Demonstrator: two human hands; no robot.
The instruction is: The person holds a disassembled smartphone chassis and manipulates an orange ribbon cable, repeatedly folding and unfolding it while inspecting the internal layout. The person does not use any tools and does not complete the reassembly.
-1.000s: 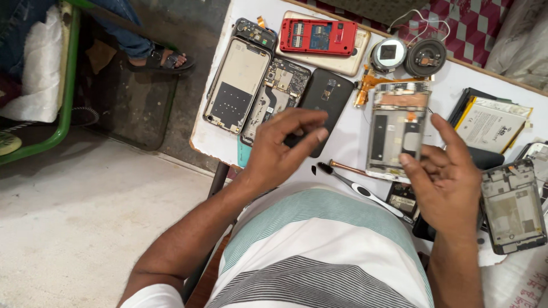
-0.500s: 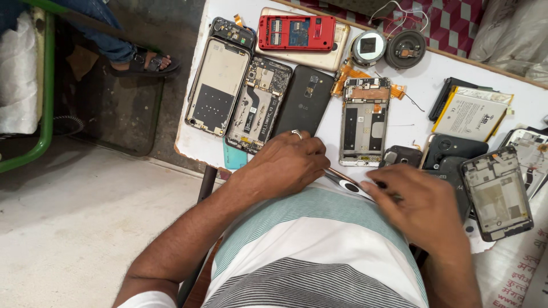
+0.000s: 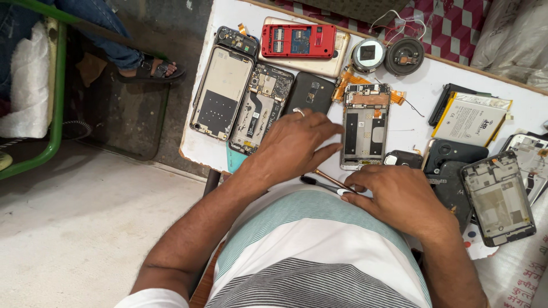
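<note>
While the left hand (image 3: 297, 145) lies flat and open beside the stripped phone frame (image 3: 365, 125) at centre, nothing held, the right hand (image 3: 399, 197) curls onto a screwdriver (image 3: 331, 181) just below; every phone looks opened, none reassembled.

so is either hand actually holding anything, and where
The right hand pinches a thin tool near its tip end. The left hand lies flat on the table, holding nothing.

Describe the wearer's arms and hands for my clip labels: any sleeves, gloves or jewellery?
Both forearms are bare, no gloves. The left hand wears a silver ring; the right hand shows none. A white short sleeve edges the left upper arm.
</note>
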